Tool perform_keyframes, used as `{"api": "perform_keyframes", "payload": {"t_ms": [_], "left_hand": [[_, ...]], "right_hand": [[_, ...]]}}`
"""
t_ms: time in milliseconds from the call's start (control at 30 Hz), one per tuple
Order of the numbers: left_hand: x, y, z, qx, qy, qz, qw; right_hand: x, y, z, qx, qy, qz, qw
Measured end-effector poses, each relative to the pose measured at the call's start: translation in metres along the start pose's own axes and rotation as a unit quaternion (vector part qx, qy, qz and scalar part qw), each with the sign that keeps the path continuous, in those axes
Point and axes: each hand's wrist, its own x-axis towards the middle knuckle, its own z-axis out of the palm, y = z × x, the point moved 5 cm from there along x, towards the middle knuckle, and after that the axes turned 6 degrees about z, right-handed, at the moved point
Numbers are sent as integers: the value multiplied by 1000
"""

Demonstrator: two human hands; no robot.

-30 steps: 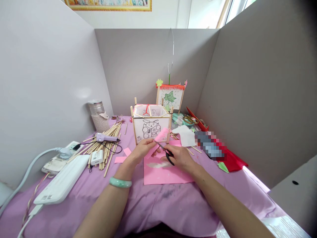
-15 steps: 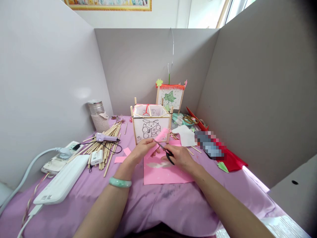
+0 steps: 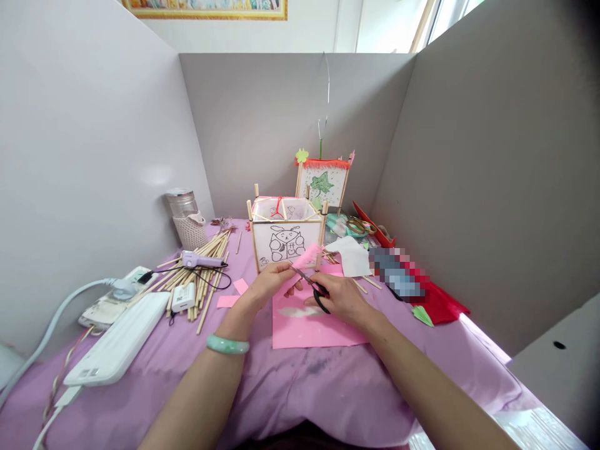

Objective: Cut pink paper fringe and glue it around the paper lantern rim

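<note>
My left hand (image 3: pixel 276 280) pinches a strip of pink paper (image 3: pixel 309 255) whose far end is cut into a fringe. Black-handled scissors (image 3: pixel 320 300) are gripped in my right hand (image 3: pixel 341 295), with the blades at the strip close to my left fingertips. Below both hands lies a pink sheet (image 3: pixel 300 334) with a pale patch on it. Just behind stands a square lantern (image 3: pixel 287 240) of wooden sticks and white panels, with a bear-like drawing on the front and red string at the top.
Wooden sticks (image 3: pixel 206 281), a lilac glue gun (image 3: pixel 202 259), a white power bank (image 3: pixel 117 340) and a jar (image 3: pixel 185 215) lie to the left. A second lantern (image 3: pixel 323 181) stands behind. White paper (image 3: pixel 351 255), gold-handled scissors (image 3: pixel 360 225) and red cloth (image 3: pixel 443 303) are on the right.
The scissors have shifted very slightly at the pink strip, their handles a little closer together. Both hands stay in nearly the same place.
</note>
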Motion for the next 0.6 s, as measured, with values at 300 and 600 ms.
{"api": "perform_keyframes", "payload": {"t_ms": [300,600], "left_hand": [[0,0,1,7,-3,3,1000],[-1,0,3,15,-14,-7,1000]], "right_hand": [[0,-1,1,20,-4,0,1000],[1,-1,3,38,-12,2,999]]}}
